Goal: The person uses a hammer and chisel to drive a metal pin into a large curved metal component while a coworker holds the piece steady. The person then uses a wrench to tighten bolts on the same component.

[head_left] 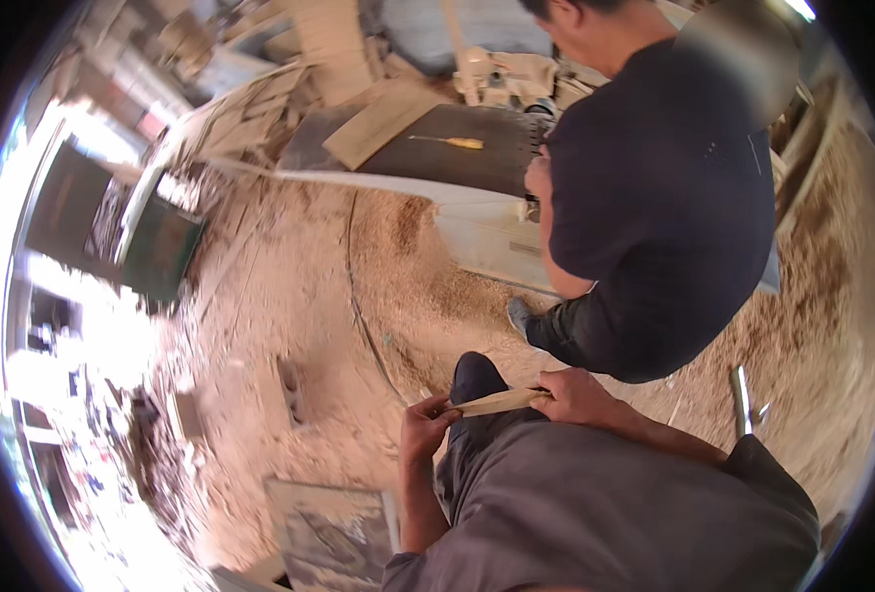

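Between my two hands, in front of my body, a short pale wooden strip [498,403] is held roughly level above my leg. My left hand [427,426] pinches one end of it, and the fingers of my right hand [568,397] are closed round the other end. Ahead and to the right, a person in a dark shirt [659,187] bends over a machine table [309,146], one hand [538,174] at the machine's edge. A flat board [383,128] and a screwdriver with a yellow handle [465,143] lie on that table.
Wood shavings [428,247] cover much of the floor, and a dark cable [354,296] runs across it. A block with holes [291,393] stands on the floor to the left. A flat panel [329,533] lies near me. Scrap wood [250,113] is piled at the far left.
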A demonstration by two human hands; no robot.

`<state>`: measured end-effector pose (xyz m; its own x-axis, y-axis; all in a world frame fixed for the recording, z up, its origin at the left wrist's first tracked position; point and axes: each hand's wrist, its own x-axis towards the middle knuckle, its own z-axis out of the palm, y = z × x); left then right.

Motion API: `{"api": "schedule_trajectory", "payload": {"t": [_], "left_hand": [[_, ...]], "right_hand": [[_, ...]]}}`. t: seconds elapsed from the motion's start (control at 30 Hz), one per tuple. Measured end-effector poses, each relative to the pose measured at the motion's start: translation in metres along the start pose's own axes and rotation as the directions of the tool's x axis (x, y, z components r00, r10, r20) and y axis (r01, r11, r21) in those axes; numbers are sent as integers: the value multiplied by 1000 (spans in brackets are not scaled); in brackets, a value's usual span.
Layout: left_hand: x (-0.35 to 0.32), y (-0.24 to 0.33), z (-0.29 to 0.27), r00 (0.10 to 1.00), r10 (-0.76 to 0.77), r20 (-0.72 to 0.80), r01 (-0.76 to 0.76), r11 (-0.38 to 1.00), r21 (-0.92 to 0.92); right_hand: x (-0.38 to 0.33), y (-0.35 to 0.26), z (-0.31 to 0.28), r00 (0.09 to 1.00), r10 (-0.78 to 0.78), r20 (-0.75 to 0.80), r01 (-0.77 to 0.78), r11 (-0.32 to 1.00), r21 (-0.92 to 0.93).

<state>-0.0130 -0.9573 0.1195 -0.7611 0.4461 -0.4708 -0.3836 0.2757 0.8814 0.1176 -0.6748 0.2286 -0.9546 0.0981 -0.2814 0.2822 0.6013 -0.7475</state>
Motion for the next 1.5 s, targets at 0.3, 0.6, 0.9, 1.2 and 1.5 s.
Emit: {"api": "schedule_trajectory", "payload": {"t": [0.3, 0.6, 0.9, 1.2, 1.5], "left_hand": [[209, 95, -69, 992, 121, 15, -120, 948, 294], [480, 166, -146, 990, 142, -19, -119, 893, 434], [690, 228, -103, 959, 272, -84, -202, 858, 472], [504, 369, 28, 801, 477, 363, -584, 756, 295], [265, 450, 145, -194, 737, 648, -539, 472, -698]], "right_hand": [[96, 12, -24, 884, 414, -219, -338, 888, 313], [269, 6, -40, 796, 580, -171, -399, 716, 573], [314, -50, -65, 607, 742, -283, -404, 595, 695], [314, -179, -194, 139, -396, -908, 777, 612, -148], [291, 49, -81, -68, 726, -684, -126, 674, 728]]}}
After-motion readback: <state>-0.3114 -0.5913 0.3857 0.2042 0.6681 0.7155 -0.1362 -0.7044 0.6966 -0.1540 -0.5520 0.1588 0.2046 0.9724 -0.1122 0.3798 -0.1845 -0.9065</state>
